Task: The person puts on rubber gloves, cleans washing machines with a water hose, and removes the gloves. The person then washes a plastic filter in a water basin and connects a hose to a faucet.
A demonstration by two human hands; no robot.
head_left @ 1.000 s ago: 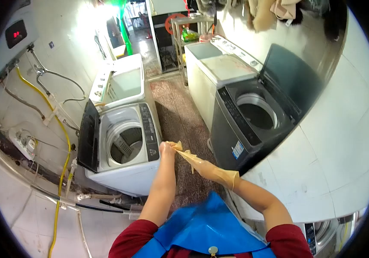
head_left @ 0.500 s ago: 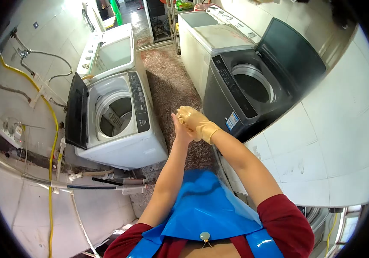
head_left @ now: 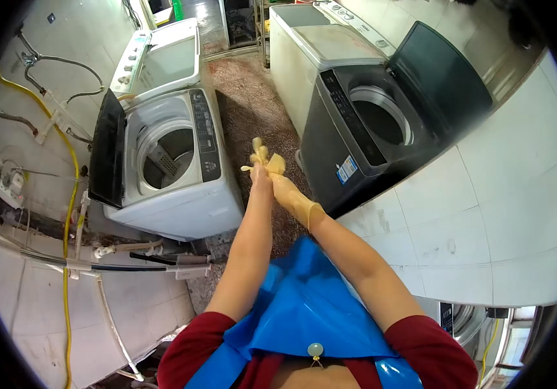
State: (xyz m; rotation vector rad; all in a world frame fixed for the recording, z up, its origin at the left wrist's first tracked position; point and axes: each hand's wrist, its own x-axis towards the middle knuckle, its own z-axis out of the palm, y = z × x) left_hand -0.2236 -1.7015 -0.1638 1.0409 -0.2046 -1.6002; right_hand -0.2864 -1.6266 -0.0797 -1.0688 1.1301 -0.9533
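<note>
Left hand (head_left: 261, 178) bare, looks closed on the far part of the yellow glove (head_left: 307, 211), fingers mostly hidden against the rubber, so firmness of hold cannot be told; right hand (head_left: 285, 190) inside that same glove, how far its own fingers are bent or spread cannot be told through the folds; glove sits in mid-air over the speckled floor (head_left: 246, 84), beyond the blue apron (head_left: 314, 311), between the white washing machine (head_left: 181, 211) on the left and the dark washing machine (head_left: 340, 136) on the right, apart from both. Risks, as judged: rubber looks thin and loose, so a hard pinch or a nail from the left hand might nick or split it; glove fingers stick out at odd angles, one or more perhaps empty or twisted, so a pull along the wrong line could bunch them or turn them partly inside out; cuff lies loose-edged at the right wrist, could roll or fold under if dragged unevenly; if the left hand's hold slipped under tension, the rubber might snap back on the skin, or the glove, should it come free, drop to the floor. Lie of the glove: long axis slants from the cuff, near and right, to the fingers, far and left; main run points to the far left, though single fingertips splay, one to the far side, another out left toward the white machine.
</note>
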